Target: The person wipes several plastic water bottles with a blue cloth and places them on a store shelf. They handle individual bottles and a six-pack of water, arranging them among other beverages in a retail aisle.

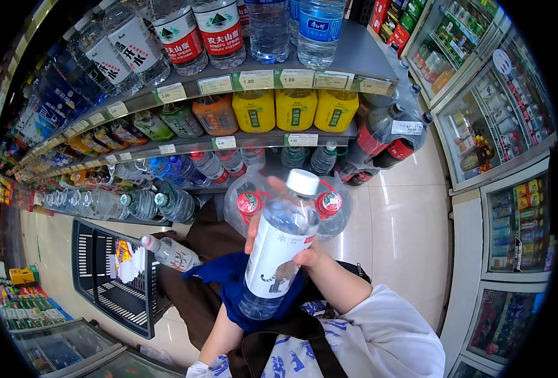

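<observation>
A clear plastic bottle [276, 252] with a white cap and a white label tilts upright in front of my body. My right hand [305, 256] is closed round it, the thumb on the label and the fingers showing at the far left side. A bunched blue cloth [236, 280] lies against the bottle's lower part. My left forearm runs up into this cloth, and the left hand is hidden there. A second clear bottle [177, 254] with a pinkish cap leans beside my brown-clothed leg, close to the basket.
The black shopping basket [147, 302] stands on the tiled floor at left, with a colourful package [126, 259] inside. Ahead, a shelf [279, 80] carries rows of drinks. Shrink-wrapped large bottles [249, 203] stand just past my hands. Glass-door fridges [480, 107] line the right.
</observation>
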A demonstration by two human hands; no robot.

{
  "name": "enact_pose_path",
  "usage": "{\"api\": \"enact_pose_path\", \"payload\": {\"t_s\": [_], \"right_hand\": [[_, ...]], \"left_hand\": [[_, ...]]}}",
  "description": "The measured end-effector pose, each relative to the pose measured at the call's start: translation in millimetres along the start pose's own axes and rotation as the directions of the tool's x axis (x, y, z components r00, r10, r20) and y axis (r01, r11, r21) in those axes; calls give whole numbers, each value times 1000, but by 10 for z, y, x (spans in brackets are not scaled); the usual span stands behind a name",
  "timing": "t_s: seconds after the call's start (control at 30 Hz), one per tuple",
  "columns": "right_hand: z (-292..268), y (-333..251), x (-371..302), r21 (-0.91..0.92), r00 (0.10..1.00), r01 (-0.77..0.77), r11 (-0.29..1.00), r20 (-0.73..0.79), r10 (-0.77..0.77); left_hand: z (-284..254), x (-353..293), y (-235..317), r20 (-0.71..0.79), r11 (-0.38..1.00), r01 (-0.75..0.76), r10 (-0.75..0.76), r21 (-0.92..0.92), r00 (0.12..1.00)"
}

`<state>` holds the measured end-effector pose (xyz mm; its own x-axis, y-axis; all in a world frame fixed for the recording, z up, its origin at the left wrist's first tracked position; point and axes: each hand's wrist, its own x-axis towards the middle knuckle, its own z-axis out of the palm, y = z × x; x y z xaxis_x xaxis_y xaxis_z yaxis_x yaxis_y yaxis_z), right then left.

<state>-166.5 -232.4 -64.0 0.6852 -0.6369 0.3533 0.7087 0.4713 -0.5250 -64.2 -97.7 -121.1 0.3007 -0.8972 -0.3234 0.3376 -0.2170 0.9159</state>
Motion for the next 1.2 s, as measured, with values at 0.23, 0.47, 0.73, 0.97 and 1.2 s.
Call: {"api": "enact_pose_path", "payload": {"t_s": [0.23, 0.47, 0.73, 0.97, 1.2], "right_hand": [[-20, -146, 7, -624, 920, 378, 683, 336, -202], [88, 1, -19, -738, 883, 464, 491, 433, -183], [38, 88, -121, -798, 930, 219, 562, -3, -368], [-52, 68, -119, -820, 843, 157, 551, -180, -507], [48, 177, -131, -745, 885, 71, 664, -260, -386]], "left_hand": [[47, 151, 40, 13, 1000, -12, 12, 3, 1000], [52, 149, 23, -21, 1000, -11, 11, -3, 1000], [27, 170, -41, -73, 1000, -21, 22, 10, 997], [-59, 28, -166, -189, 999, 16, -9, 33, 982], [-82, 39, -224, -239, 998, 41, -28, 51, 971]]}}
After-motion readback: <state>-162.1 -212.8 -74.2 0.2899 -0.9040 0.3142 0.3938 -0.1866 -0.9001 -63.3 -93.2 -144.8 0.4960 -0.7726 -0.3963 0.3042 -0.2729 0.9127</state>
